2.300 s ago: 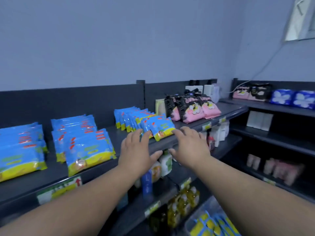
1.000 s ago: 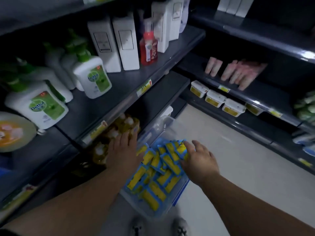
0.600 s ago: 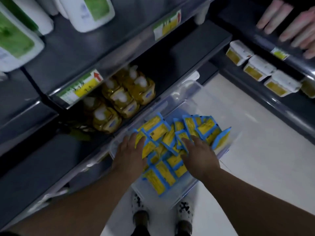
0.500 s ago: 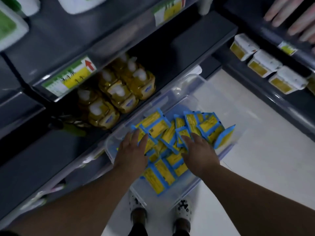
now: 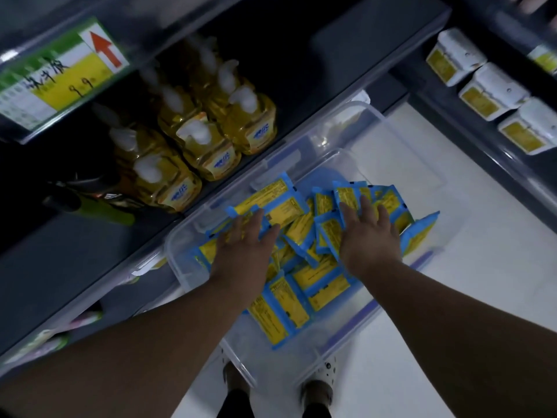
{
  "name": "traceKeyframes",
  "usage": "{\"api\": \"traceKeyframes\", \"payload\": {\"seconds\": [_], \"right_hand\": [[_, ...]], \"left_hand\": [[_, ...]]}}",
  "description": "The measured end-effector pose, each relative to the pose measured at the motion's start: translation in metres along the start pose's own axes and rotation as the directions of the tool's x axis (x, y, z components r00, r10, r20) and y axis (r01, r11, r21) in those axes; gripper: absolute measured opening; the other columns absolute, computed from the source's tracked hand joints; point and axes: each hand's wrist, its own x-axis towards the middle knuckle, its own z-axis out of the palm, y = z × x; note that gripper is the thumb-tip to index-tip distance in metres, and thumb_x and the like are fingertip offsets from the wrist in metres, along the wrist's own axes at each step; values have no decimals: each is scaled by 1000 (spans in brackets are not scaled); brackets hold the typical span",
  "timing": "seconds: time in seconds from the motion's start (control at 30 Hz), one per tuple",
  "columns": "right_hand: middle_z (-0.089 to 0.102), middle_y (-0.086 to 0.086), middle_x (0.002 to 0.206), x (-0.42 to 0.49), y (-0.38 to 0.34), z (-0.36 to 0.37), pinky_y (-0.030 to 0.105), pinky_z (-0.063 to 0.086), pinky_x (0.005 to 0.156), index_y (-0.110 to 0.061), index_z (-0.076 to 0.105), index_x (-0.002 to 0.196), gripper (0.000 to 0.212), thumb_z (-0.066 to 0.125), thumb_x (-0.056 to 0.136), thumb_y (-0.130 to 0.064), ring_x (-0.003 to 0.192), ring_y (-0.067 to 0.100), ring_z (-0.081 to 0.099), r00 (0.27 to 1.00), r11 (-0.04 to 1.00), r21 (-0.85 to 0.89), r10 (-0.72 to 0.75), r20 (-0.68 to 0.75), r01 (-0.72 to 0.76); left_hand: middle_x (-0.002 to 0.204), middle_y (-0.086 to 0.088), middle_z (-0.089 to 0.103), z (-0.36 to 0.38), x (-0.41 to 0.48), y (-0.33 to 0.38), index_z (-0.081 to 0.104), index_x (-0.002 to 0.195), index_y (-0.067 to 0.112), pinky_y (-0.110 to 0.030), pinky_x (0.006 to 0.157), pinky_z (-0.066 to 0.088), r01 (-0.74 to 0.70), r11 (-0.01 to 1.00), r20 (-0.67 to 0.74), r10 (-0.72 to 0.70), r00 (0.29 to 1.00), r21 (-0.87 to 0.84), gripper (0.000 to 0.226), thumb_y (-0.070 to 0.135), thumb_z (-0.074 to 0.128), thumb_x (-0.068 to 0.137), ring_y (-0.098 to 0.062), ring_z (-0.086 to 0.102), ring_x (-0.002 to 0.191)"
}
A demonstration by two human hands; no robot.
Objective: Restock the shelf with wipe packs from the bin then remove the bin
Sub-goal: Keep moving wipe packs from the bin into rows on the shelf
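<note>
Downward view, as I read it from the remote station. One clear plastic bin (image 5: pixel 184 260) stands on the white floor (image 5: pixel 482 297), just beside the edge of the bottom shelf (image 5: pixel 75 260). The blue-and-yellow wipe packs (image 5: pixel 319 282) all lie inside the bin in a loose overlapping heap; I count more than a dozen, but the overlap prevents an exact figure. Left hand (image 5: pixel 245 245): fingers straight and spread, palm down, pressing flat on the packs at the shelf side of the heap, grasping nothing. Right hand (image 5: pixel 369 236): likewise flat and released, fingers fanned over the packs at the far side, none pinched. On the bottom shelf stand yellow pump bottles (image 5: pixel 223 152), at least six, the rear ones blurred. One price tag (image 5: pixel 60 76) with a red arrow fronts the shelf above them. Three white boxes (image 5: pixel 491 92) with yellow labels sit in a row at the right. Two shoes (image 5: pixel 318 390) show below the bin's near end
</note>
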Motion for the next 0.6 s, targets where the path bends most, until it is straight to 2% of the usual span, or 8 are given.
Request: {"api": "traceKeyframes", "payload": {"seconds": [0.1, 0.2, 0.33, 0.43, 0.5, 0.6], "right_hand": [[-17, 5, 160, 5, 4, -8, 53, 18, 115, -33, 1, 153, 69, 33, 96, -13, 146, 40, -7, 995, 996, 35, 82, 63, -85], [-15, 12, 160, 14, 8, -11, 53, 28, 109, -26, 7, 153, 69, 36, 94, -6, 144, 47, 2, 985, 983, 111, 130, 115, -143], [9, 21, 157, 19, 13, -7, 48, 40, 97, -10, 33, 137, 49, 41, 90, 0, 133, 47, 31, 994, 988, 120, 93, 64, -100], [27, 17, 147, 12, 12, -9, 44, 45, 83, -5, 41, 126, 37, 39, 89, 2, 121, 41, 46, 999, 991, 126, 45, -26, -41], [27, 13, 150, 4, 9, -9, 41, 45, 84, -5, 41, 128, 37, 37, 92, 1, 125, 35, 45, 998, 992, 121, -15, -65, 23], [13, 5, 161, -10, 3, -8, 37, 42, 99, -8, 36, 138, 43, 37, 96, -1, 141, 27, 30, 993, 980, 170, -91, -70, 102]], "left_hand": [[158, -1, -19, -6, 0, 9, -3, 151, 34, -47, 113, 27, -47, 995, -39, 44, 998, -85, 76, 32, 49, 96, -30, -6, 147], [159, 0, -15, -14, 3, 22, 0, 151, 35, -43, 113, 29, -121, 975, -80, 107, 991, -188, 72, 32, 47, 97, -28, -2, 147], [159, 3, -14, -22, 8, 32, 15, 150, 37, -44, 111, 32, -159, 926, -101, 132, 986, -342, 62, 24, 46, 99, -27, -3, 148], [160, 1, -12, -26, 9, 38, 17, 150, 34, -38, 103, 39, -175, 929, -111, 146, 983, -327, 57, 22, 42, 101, -26, 3, 147], [160, 1, -9, -28, 9, 45, 18, 149, 33, -34, 95, 41, -178, 946, -134, 146, 980, -272, 53, 22, 39, 102, -26, 13, 145], [160, 3, 0, -27, 13, 48, 20, 149, 30, -33, 90, 46, -186, 960, -208, 141, 968, -212, 52, 23, 42, 102, -22, 27, 140]]}}
